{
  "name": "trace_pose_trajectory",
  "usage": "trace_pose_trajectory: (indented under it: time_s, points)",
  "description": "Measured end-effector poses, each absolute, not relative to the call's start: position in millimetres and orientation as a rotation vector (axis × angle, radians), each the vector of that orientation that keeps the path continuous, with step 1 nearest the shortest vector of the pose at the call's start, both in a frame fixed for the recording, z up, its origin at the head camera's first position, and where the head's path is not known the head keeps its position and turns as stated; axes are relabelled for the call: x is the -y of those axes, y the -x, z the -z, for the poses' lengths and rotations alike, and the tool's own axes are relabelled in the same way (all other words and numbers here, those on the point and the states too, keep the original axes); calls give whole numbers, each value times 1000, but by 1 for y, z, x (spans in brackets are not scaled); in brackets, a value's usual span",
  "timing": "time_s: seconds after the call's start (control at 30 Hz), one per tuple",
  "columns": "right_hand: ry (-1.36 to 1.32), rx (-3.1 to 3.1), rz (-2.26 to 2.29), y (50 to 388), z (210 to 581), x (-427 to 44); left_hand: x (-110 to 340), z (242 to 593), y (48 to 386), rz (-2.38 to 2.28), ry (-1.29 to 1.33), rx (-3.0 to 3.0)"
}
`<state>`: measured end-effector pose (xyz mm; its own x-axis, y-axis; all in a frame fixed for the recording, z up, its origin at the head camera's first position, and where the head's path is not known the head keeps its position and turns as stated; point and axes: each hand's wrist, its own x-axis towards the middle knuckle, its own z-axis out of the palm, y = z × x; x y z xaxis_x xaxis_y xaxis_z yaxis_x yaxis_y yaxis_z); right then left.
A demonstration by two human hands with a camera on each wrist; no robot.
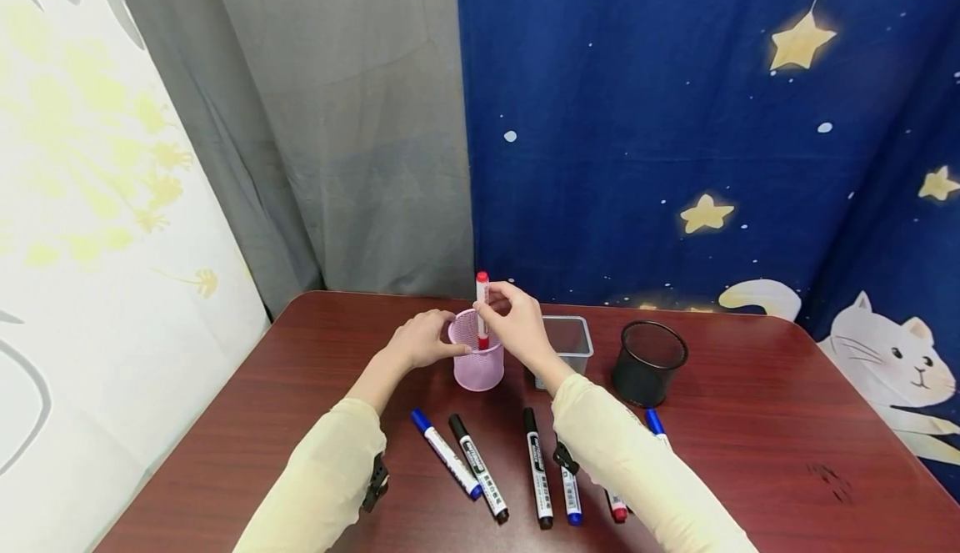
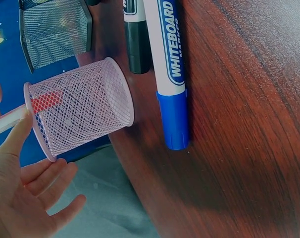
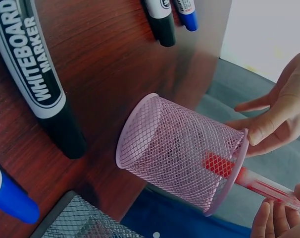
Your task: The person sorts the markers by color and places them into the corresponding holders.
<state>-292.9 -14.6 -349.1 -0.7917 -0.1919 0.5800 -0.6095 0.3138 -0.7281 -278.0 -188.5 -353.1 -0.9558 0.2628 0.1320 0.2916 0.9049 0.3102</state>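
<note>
A pink mesh cup (image 1: 480,372) stands upright near the back of the table. My right hand (image 1: 517,325) pinches a red-capped marker (image 1: 482,294) upright above it, and the marker's lower red end is inside the cup, seen through the mesh in the right wrist view. On the cup's left side my left hand (image 1: 422,340) holds the rim, thumb at the near edge and fingers behind. The left wrist view shows the left thumb on the rim of the cup (image 2: 80,106), with the other fingers loosely spread beside it.
Right of the pink cup stand a grey mesh holder (image 1: 573,338) and a black mesh cup (image 1: 649,365). In front lie several markers, among them a blue one (image 1: 447,454) and black ones (image 1: 537,468), plus a red one (image 1: 617,506) partly under the right sleeve. Curtains hang behind the table.
</note>
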Motion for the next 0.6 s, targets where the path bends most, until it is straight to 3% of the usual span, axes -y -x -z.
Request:
trace_pose_trajectory:
  time_s: [0.6]
  points:
    - [-793,2164,-1322,291,346,-14,187,354,279,515,419,2977]
